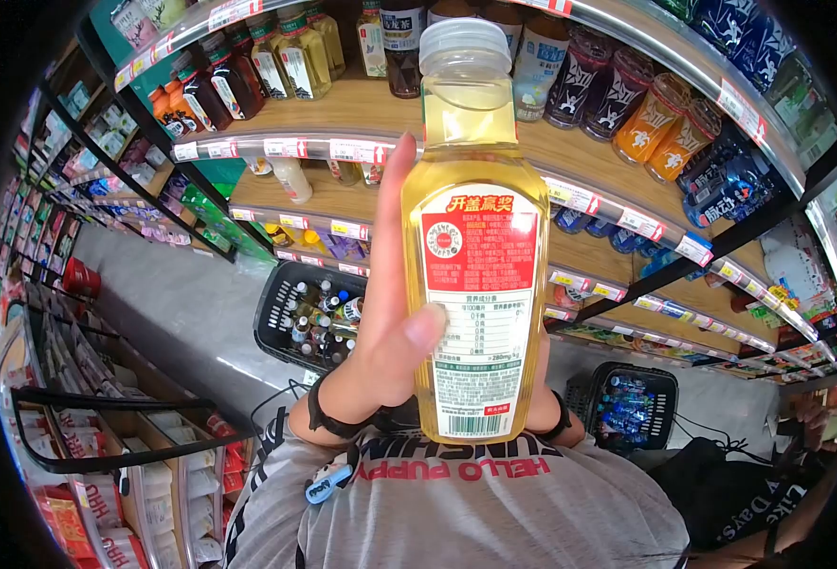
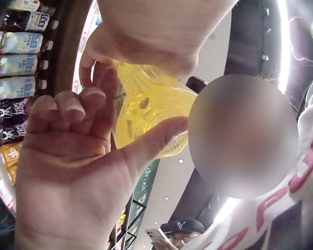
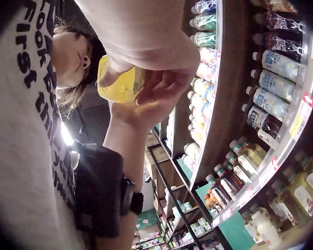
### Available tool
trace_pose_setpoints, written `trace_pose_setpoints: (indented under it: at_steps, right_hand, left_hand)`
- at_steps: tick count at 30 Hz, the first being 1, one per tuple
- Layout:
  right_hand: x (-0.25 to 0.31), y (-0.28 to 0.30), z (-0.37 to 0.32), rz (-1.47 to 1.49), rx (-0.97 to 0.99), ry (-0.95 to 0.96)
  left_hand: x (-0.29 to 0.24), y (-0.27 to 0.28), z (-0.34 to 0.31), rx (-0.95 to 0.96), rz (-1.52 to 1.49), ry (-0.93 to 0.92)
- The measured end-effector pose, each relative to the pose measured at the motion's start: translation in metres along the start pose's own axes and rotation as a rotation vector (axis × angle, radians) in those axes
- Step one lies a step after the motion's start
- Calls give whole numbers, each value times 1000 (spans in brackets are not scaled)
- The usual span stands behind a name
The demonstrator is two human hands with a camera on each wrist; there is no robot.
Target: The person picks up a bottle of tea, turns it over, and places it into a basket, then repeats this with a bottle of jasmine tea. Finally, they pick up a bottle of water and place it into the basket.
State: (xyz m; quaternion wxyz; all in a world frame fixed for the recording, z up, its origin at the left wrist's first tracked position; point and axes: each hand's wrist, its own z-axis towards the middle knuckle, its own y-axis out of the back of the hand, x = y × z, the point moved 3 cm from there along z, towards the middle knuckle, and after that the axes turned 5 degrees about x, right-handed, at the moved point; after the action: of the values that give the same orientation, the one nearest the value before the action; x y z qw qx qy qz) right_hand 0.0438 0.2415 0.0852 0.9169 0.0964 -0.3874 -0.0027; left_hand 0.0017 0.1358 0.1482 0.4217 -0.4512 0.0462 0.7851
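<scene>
Bottle (image 1: 475,313), clear, smooth and round-shouldered, sits between both hands. Beyond them I see wooden shelves (image 1: 362,106) with glossy rims; grey floor (image 1: 177,303) opens leftward, a black plastic basket (image 1: 265,308) below. The left hand (image 1: 376,332) grips it, thumb on the label (image 1: 480,303), index straight; the right hand (image 2: 68,161) holds by thumb and index, other fingers loosely bent. Its cap (image 1: 465,47) is translucent.

In the head view, the bottle (image 1: 480,294) mostly hides the right hand (image 1: 541,389).
</scene>
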Motion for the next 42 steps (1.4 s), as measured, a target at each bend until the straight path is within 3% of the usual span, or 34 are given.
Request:
trace_pose_setpoints:
  at_steps: [19, 22, 25, 28, 31, 37, 42]
  right_hand:
    - [-25, -9, -1, -96, 111, -31]
    - [-29, -14, 4, -128, 136, -46]
    - [-30, -20, 15, -40, 137, -19]
    - [-35, -27, 22, -67, 148, 23]
    - [-43, -38, 25, -40, 177, -4]
    - [-46, -62, 46, 8, 133, -24]
    - [-51, -75, 62, 186, 104, -280]
  left_hand:
    - [-3, 19, -1, -73, 93, 102]
    - [-5, 20, 0, -294, 108, 126]
    - [-12, 24, 0, -307, 74, 118]
    - [-14, 41, -3, -283, 117, 149]
    - [-21, 55, -4, -135, 84, 86]
    - [-38, 78, -3, -145, 151, 73]
    - [-48, 108, -4, -160, 209, 83]
